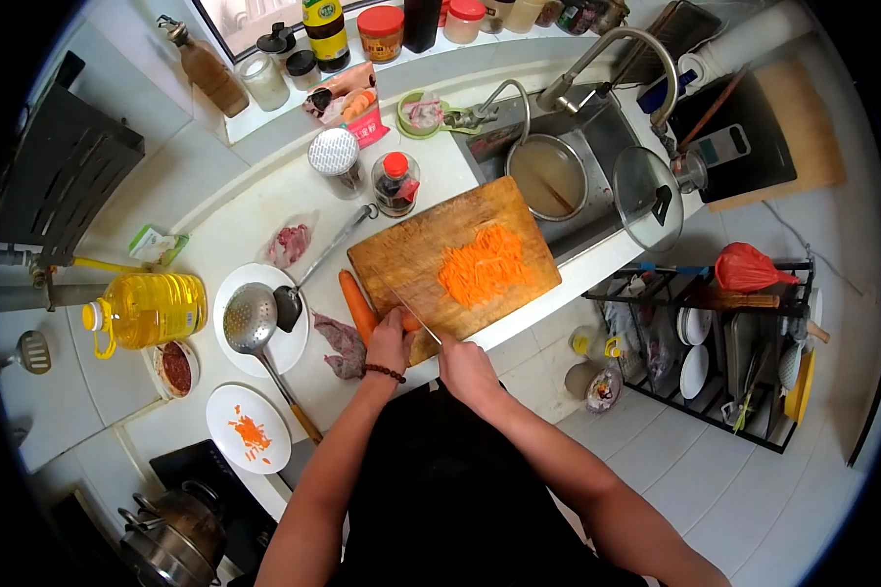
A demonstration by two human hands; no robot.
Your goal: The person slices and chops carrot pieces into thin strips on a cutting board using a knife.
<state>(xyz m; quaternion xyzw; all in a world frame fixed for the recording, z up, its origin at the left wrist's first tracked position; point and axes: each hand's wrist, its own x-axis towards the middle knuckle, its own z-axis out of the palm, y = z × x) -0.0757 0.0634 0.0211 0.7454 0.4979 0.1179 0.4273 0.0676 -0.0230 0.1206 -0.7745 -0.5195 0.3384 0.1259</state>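
On the wooden cutting board (392, 259), my left hand (390, 344) presses down a piece of carrot (410, 321), fingers closed over it. My right hand (468, 374) grips a kitchen knife (419, 322), its handle hidden in the fist. The thin blade slants up and left, right beside the carrot piece. A heap of shredded carrot (485, 266) covers the board's right half. Along the board's left edge lies another carrot (358, 305), partly behind my left hand. Raw meat in a plastic bag (340, 344) rests left of my left wrist.
Left of the board are a plate (227, 293) with a skimmer (250, 318) and ladle (287, 307), and a plate with carrot bits (215, 401). An oil jug (157, 310) stands farther left. The sink (597, 157) holds a pot (578, 201); a glass lid (646, 201) leans right of it.
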